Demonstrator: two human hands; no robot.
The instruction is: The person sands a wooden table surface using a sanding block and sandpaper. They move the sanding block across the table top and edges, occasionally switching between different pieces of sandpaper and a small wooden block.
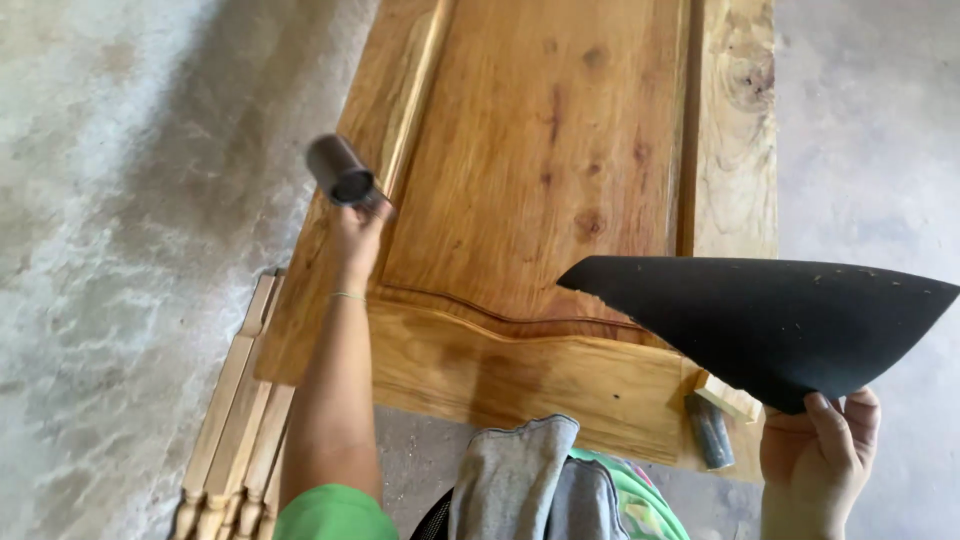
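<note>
Nearest the camera, below the near edge of the wooden door panel (540, 150), a grey cloth (520, 480) hangs over green clothing. To the right of it, just off the panel's near right corner, the right hand (815, 460) pinches the lower edge of a black sheet of sandpaper (770, 320) between thumb and fingers. The sheet is dark, matte, curled and roughly triangular, with a torn tip pointing left; it is held up over the panel's near right corner and hides that part of the wood. Under the sheet, at the same corner, a small dark cylinder (708, 430) and a short pale wood block (728, 397) show.

Left of the panel's near left corner, turned wooden spindles (232, 440) lie on the concrete floor (110, 250), just beside the panel's edge.

Farther along, over the panel's left rail, the left hand (357, 235) is stretched out and gripping a dark cylindrical container (340, 172), open mouth facing the camera, raised above the wood; a thin bracelet circles the wrist.

The panel itself is warm orange-brown with dark knots, a raised moulded border and a paler right rail. Bare floor opens wide to the left and right of it
</note>
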